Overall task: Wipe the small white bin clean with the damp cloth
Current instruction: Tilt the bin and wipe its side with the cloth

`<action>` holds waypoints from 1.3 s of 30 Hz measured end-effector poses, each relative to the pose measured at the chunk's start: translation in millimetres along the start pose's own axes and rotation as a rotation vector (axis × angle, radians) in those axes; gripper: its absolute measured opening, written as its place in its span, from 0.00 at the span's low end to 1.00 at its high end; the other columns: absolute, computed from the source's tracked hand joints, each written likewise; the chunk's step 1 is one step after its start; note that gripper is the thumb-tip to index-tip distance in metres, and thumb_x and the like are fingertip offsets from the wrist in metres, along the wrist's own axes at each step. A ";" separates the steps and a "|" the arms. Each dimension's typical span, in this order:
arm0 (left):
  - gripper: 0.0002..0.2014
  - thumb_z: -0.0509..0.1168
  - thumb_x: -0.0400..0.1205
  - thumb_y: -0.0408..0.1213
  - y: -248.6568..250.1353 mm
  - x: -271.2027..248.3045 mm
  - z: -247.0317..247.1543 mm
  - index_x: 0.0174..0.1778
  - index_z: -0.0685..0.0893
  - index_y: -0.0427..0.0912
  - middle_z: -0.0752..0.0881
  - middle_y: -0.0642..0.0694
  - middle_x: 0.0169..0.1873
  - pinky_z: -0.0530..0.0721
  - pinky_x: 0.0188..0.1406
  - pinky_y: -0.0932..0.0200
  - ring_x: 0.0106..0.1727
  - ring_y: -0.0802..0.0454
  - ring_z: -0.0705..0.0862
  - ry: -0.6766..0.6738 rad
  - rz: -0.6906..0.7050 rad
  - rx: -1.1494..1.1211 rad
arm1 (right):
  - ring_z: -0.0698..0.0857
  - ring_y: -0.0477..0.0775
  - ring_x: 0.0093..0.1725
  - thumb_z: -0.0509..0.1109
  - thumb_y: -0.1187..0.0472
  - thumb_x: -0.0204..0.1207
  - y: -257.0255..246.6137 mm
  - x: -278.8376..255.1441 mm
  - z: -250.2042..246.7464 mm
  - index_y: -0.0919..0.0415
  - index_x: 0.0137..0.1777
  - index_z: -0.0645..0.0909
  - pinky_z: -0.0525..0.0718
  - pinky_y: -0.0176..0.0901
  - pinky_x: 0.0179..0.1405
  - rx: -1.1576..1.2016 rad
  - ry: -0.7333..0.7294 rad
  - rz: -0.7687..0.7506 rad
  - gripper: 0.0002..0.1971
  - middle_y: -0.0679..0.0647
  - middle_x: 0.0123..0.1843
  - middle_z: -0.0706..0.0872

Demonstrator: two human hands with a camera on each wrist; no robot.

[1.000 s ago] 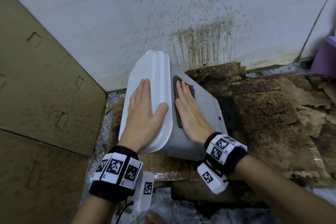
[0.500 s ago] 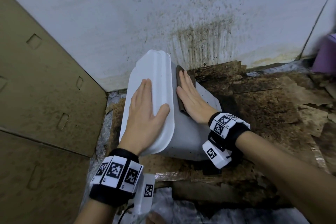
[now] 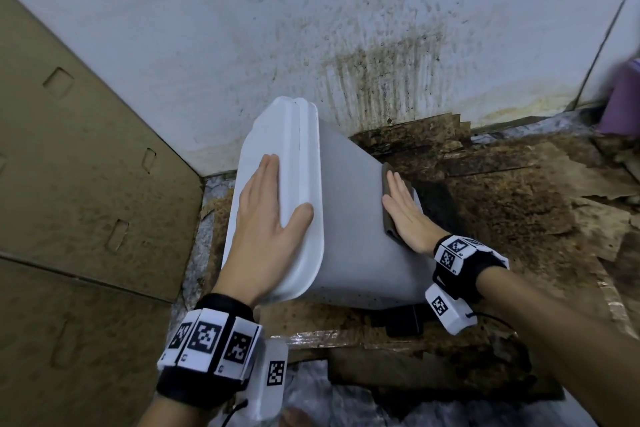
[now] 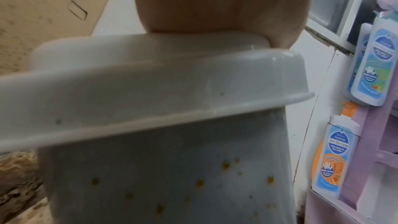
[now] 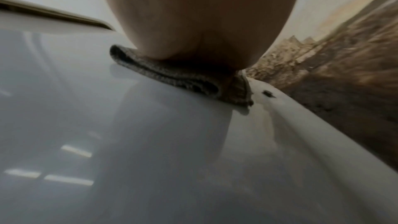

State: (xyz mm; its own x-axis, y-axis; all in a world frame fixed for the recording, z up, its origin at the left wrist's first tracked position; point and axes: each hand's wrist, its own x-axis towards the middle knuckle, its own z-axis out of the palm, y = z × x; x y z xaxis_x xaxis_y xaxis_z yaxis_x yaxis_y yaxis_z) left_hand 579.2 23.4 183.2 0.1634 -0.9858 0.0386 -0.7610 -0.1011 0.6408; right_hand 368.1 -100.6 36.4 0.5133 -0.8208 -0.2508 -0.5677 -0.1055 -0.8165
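Observation:
The small white bin (image 3: 349, 218) lies tipped on its side on the floor, its lid end pointing left toward the cardboard. My left hand (image 3: 266, 208) lies flat on the lid with straight fingers, the thumb over the lid's rim. My right hand (image 3: 403, 208) presses a folded grey-brown cloth (image 3: 386, 198) flat against the bin's upper side, near its right edge. In the right wrist view the cloth (image 5: 183, 77) bunches under my palm on the glossy bin wall (image 5: 107, 142). The left wrist view shows orange-brown specks on the bin's side (image 4: 172, 185) below the lid rim.
A stained white wall (image 3: 346, 45) stands just behind the bin. Cardboard sheets (image 3: 86, 184) lean at the left. Torn, dirty brown cardboard (image 3: 519, 204) covers the floor at the right. A purple shelf (image 4: 355, 168) with soap bottles (image 4: 331, 156) stands at the far right.
My right hand has slid the cloth from beside the lid rim to the right, down the bin's side toward its base end. The left hand stays on the lid.

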 end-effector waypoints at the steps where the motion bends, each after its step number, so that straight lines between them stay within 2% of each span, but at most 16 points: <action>1: 0.46 0.50 0.76 0.66 -0.3 -0.1 -0.2 0.90 0.47 0.52 0.49 0.59 0.90 0.46 0.83 0.61 0.86 0.69 0.47 0.000 0.000 0.000 | 0.30 0.36 0.82 0.40 0.53 0.94 2.2 -1.4 -0.8 0.55 0.88 0.31 0.29 0.31 0.77 0.003 -0.004 0.022 0.28 0.49 0.89 0.30; 4: 0.47 0.50 0.76 0.66 -1.1 0.7 -0.6 0.91 0.47 0.51 0.50 0.59 0.90 0.46 0.84 0.61 0.87 0.68 0.46 0.000 0.002 0.013 | 0.31 0.44 0.86 0.40 0.55 0.94 2.2 -3.8 -3.4 0.57 0.88 0.34 0.31 0.40 0.82 0.017 -0.010 0.086 0.28 0.49 0.89 0.31; 6: 0.47 0.50 0.76 0.66 -2.1 0.9 -1.2 0.91 0.47 0.51 0.50 0.59 0.90 0.46 0.84 0.60 0.87 0.68 0.46 0.000 -0.005 0.019 | 0.31 0.49 0.88 0.40 0.58 0.94 -4.3 -4.5 -3.8 0.59 0.89 0.36 0.33 0.39 0.81 0.022 -0.016 0.109 0.27 0.48 0.89 0.33; 10: 0.44 0.52 0.79 0.61 -3.5 1.1 -2.3 0.91 0.47 0.51 0.50 0.59 0.90 0.49 0.86 0.56 0.85 0.70 0.48 -0.001 -0.029 0.003 | 0.31 0.50 0.88 0.41 0.58 0.94 -10.6 1.9 0.1 0.59 0.89 0.38 0.34 0.42 0.82 0.099 0.012 0.148 0.27 0.50 0.90 0.33; 14: 0.41 0.55 0.82 0.56 1.2 1.0 -0.4 0.91 0.49 0.50 0.51 0.58 0.90 0.47 0.83 0.60 0.85 0.69 0.48 0.004 -0.020 0.006 | 0.33 0.47 0.88 0.44 0.54 0.93 -7.5 5.9 3.9 0.53 0.90 0.36 0.35 0.44 0.83 0.204 0.085 0.183 0.29 0.50 0.90 0.33; 16: 0.41 0.55 0.82 0.56 3.7 0.9 0.8 0.91 0.49 0.51 0.51 0.59 0.90 0.47 0.83 0.61 0.85 0.69 0.48 0.003 -0.012 0.011 | 0.33 0.50 0.89 0.44 0.56 0.93 -0.4 4.8 7.7 0.58 0.90 0.46 0.35 0.47 0.84 0.213 0.123 0.215 0.27 0.53 0.91 0.33; 18: 0.42 0.55 0.81 0.58 4.9 0.6 1.7 0.91 0.49 0.51 0.51 0.59 0.90 0.47 0.84 0.60 0.86 0.69 0.48 0.005 -0.003 0.011 | 0.35 0.56 0.89 0.46 0.58 0.93 2.5 1.4 9.2 0.62 0.86 0.57 0.38 0.54 0.87 0.191 0.184 0.202 0.23 0.57 0.91 0.35; 21: 0.45 0.53 0.78 0.64 5.3 0.3 1.7 0.91 0.50 0.51 0.52 0.59 0.90 0.49 0.85 0.57 0.86 0.69 0.48 0.009 0.001 0.001 | 0.43 0.54 0.89 0.45 0.46 0.91 -0.4 -1.3 12.6 0.54 0.90 0.48 0.43 0.53 0.87 0.153 0.208 0.205 0.30 0.52 0.90 0.42; 22: 0.45 0.52 0.77 0.64 5.6 0.2 1.3 0.91 0.49 0.51 0.52 0.59 0.90 0.50 0.86 0.55 0.86 0.69 0.49 0.008 -0.003 -0.001 | 0.41 0.55 0.89 0.44 0.44 0.90 -0.8 -1.1 13.6 0.57 0.90 0.46 0.42 0.52 0.88 0.106 0.203 0.189 0.32 0.54 0.90 0.41; 24: 0.43 0.54 0.79 0.61 6.0 0.5 0.9 0.91 0.49 0.51 0.52 0.59 0.89 0.51 0.88 0.51 0.86 0.68 0.49 0.005 -0.013 -0.002 | 0.34 0.59 0.89 0.42 0.50 0.92 0.7 3.3 16.2 0.66 0.89 0.46 0.34 0.53 0.87 0.028 0.141 0.159 0.31 0.59 0.91 0.36; 27: 0.43 0.54 0.80 0.60 6.2 0.5 0.8 0.91 0.49 0.52 0.52 0.59 0.89 0.52 0.88 0.48 0.85 0.68 0.49 0.004 -0.017 -0.001 | 0.31 0.59 0.88 0.40 0.57 0.93 1.2 11.3 14.9 0.65 0.89 0.45 0.30 0.53 0.86 0.135 0.139 0.228 0.27 0.59 0.90 0.34; 29: 0.44 0.52 0.78 0.62 5.8 0.6 0.8 0.91 0.49 0.51 0.52 0.59 0.89 0.52 0.88 0.48 0.85 0.68 0.50 0.007 -0.011 -0.001 | 0.32 0.59 0.89 0.42 0.53 0.92 -10.4 9.6 15.0 0.60 0.90 0.44 0.33 0.57 0.87 0.166 0.151 0.251 0.28 0.57 0.90 0.34; 31: 0.46 0.52 0.76 0.64 4.4 1.3 0.1 0.91 0.50 0.51 0.53 0.58 0.89 0.53 0.88 0.48 0.84 0.68 0.50 0.017 -0.006 -0.004 | 0.33 0.56 0.89 0.43 0.46 0.91 -29.8 6.8 15.6 0.52 0.90 0.38 0.32 0.57 0.87 0.239 0.172 0.265 0.31 0.51 0.91 0.34; 33: 0.46 0.51 0.76 0.64 3.2 2.5 -0.4 0.91 0.50 0.51 0.53 0.58 0.89 0.54 0.88 0.46 0.84 0.69 0.51 0.015 -0.018 -0.004 | 0.33 0.54 0.89 0.44 0.44 0.91 -48.5 8.3 17.6 0.48 0.89 0.36 0.32 0.57 0.86 0.242 0.159 0.209 0.32 0.50 0.90 0.34; 37: 0.43 0.54 0.79 0.60 2.7 -0.3 -2.1 0.91 0.51 0.52 0.54 0.58 0.89 0.55 0.88 0.42 0.83 0.69 0.52 0.012 -0.036 -0.011 | 0.32 0.52 0.88 0.45 0.48 0.91 -72.7 10.2 19.1 0.47 0.89 0.35 0.33 0.57 0.87 0.237 0.126 0.072 0.31 0.50 0.90 0.32; 39: 0.44 0.53 0.78 0.61 2.8 -0.4 -3.9 0.91 0.50 0.52 0.54 0.58 0.89 0.55 0.88 0.41 0.83 0.69 0.52 0.014 -0.037 -0.012 | 0.30 0.53 0.88 0.45 0.48 0.91 -78.4 11.2 19.2 0.48 0.89 0.34 0.34 0.59 0.87 0.201 0.090 -0.004 0.32 0.51 0.90 0.31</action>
State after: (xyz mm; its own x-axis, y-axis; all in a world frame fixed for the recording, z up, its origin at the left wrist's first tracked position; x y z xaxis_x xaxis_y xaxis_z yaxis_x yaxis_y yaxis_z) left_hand 579.4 24.1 188.0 0.2004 -0.9794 0.0255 -0.7469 -0.1359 0.6509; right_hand 430.7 -90.8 87.6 0.4507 -0.8683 -0.2072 -0.4215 -0.0025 -0.9068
